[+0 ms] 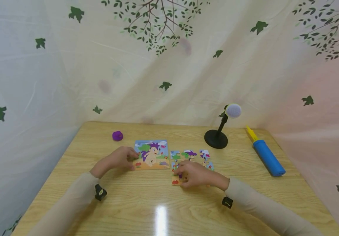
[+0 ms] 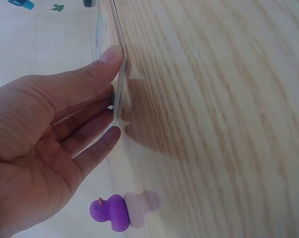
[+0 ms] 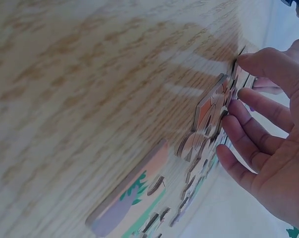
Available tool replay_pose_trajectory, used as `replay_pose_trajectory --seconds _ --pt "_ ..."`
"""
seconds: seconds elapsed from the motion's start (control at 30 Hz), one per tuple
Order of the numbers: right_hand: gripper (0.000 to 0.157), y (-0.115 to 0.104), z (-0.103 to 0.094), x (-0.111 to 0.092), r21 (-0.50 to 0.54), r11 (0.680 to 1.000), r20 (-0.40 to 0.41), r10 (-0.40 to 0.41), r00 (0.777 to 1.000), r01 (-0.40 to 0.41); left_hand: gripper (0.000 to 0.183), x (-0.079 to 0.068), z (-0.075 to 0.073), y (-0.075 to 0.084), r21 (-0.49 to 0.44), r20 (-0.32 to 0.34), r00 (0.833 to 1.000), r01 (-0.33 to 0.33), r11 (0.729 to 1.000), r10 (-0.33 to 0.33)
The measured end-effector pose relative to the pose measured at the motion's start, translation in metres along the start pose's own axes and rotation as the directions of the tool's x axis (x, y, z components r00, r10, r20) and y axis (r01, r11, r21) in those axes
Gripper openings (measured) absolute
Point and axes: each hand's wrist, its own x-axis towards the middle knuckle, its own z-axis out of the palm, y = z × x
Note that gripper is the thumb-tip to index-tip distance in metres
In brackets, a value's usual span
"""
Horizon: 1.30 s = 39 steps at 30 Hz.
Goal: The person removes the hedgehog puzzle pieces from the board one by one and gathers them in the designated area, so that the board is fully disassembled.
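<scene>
A picture board [image 1: 161, 165] showing a purple-haired hedgehog lies flat on the wooden table. My left hand [image 1: 122, 158] holds its near left corner, with the thumb [image 2: 111, 53] at the corner and curved fingertips along the left edge. Beside it, to the right, lie cut puzzle pieces [image 1: 189, 153] with parts of a matching picture, some in rows with gaps. My right hand [image 1: 194, 173] is low over the lower left pieces and covers several. Its thumb and index finger pinch about a small puzzle piece [image 3: 237, 74] in the near row. A loose end piece [image 3: 132, 196] shows in the right wrist view.
A purple toy duck [image 1: 117, 136] sits behind my left hand. At the back right stands a round-headed device on a black base [image 1: 215, 139]. A blue hand pump [image 1: 268, 157] with a yellow nozzle lies at the right. A patterned curtain [image 1: 145, 95] hangs behind the table.
</scene>
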Motion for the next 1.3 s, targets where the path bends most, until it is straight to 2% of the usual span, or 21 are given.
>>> replay_pose_trajectory --seconds 0.53,0.63,0.93,1.03,1.17,1.3 --pt "0.038 -0.002 0.000 0.002 -0.009 1.000 0.009 0.002 1.000 -0.002 0.049 -0.001 -0.003 -0.002 0.024 0.005 1.000 -0.008 1.000 0.008" --pt "0.038 -0.003 0.000 0.002 0.005 1.000 0.005 0.000 1.000 0.000 0.049 -0.002 -0.003 -0.002 0.034 0.002 1.000 -0.024 0.999 0.024" --pt "0.039 -0.003 -0.003 0.005 0.086 0.996 0.005 0.025 1.000 -0.026 0.048 -0.003 -0.002 -0.004 0.009 0.009 0.999 0.036 0.999 -0.036" --pt "0.039 -0.002 -0.007 0.005 0.114 0.993 -0.001 0.034 0.999 -0.033 0.049 -0.005 0.000 -0.004 0.001 0.002 1.000 0.025 1.000 -0.025" --pt "0.037 -0.001 -0.013 0.008 0.138 0.990 -0.038 0.034 0.999 -0.029 0.045 -0.007 0.000 0.000 -0.011 -0.014 1.000 -0.025 1.000 0.025" --pt "0.034 0.004 -0.019 0.013 0.142 0.990 -0.116 0.038 0.993 -0.021 0.039 -0.005 -0.003 0.005 -0.044 -0.026 1.000 -0.015 0.999 0.014"
